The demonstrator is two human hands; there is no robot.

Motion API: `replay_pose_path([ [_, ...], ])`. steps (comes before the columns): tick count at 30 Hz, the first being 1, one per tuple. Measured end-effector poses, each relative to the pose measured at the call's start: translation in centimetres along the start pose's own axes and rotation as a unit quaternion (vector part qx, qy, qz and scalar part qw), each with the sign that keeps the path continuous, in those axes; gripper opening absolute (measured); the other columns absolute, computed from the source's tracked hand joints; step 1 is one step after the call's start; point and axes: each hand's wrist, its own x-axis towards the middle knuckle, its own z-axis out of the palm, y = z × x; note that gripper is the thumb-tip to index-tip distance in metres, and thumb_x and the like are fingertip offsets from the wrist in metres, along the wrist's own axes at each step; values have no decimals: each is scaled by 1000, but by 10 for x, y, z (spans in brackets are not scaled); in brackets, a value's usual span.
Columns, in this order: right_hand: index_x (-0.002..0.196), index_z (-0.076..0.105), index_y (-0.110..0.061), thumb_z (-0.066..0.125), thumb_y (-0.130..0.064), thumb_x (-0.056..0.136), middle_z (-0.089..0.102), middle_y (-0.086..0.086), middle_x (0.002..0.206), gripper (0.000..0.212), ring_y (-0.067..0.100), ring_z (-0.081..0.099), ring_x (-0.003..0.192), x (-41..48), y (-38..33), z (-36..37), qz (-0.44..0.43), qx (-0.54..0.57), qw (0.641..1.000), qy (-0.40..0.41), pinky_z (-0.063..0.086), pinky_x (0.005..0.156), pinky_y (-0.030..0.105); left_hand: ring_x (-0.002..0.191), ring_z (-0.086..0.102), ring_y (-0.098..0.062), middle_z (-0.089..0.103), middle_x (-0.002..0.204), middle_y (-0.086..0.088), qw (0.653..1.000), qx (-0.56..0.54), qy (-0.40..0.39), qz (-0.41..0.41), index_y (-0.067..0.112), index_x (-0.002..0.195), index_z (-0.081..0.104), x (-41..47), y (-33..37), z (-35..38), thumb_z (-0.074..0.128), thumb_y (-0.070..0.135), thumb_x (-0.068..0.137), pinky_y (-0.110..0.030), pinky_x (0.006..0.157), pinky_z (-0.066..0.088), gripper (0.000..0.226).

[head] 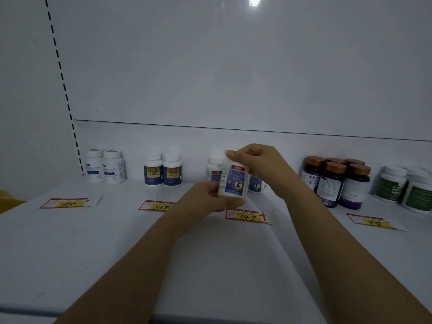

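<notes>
A white plastic bottle with a blue label [233, 181] is held upright over the white shelf [117, 230], with the left hand [210, 197] keeping its grip round the base and the right hand [254, 160] curling its grip over the top. The cap is hidden under the fingers, and the label print is too blurred to read.

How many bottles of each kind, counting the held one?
White bottles with pale labels: 2
White bottles with navy-and-yellow labels: 2
White bottles with blue picture labels: 3, one held
Dark bottles with copper caps: 5
White bottles with green labels: at least 2
Total: at least 14
</notes>
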Motion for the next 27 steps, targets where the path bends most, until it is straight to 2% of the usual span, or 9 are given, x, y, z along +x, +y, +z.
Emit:
replay_pose_path([
  [4,80,66,-20,66,-56,77,72,-5,80,36,13,69,75,1,1,2,0,-6,1000,-1,56,79,33,95,68,-13,71,105,-2,999,-39,-19,-19,14,114,64,-1,0,-1,73,22,78,-20,84,54,38],
  [8,91,67,-9,56,-57,84,71,0,82,50,17,69,78,-1,-2,2,-16,-10,1000,-5,57,81,35,97,68,-13,72,106,-1,997,-65,-27,-22,13,115,64,-1,-2,-2,73,20,78,-26,90,53,39],
  [12,92,66,-6,57,-56,85,70,-1,79,51,13,66,72,-3,-4,1,-29,0,1000,-12,55,77,31,100,67,-16,71,109,-2,997,-65,-32,-22,12,118,63,1,-3,-2,74,20,78,-31,95,51,43],
  [18,89,67,-9,60,-54,83,69,-5,76,46,11,66,71,-2,-4,2,-33,14,999,-14,55,74,28,101,67,-16,70,109,-3,997,-66,-32,-25,16,113,64,2,-4,-2,74,19,76,-29,94,52,38],
  [27,88,66,-16,60,-53,83,72,-4,82,38,15,70,80,-1,-3,2,-38,26,998,-37,57,84,36,99,67,-13,71,107,1,999,-39,-17,-20,19,115,63,4,-6,-3,76,20,75,-28,91,53,42],
])
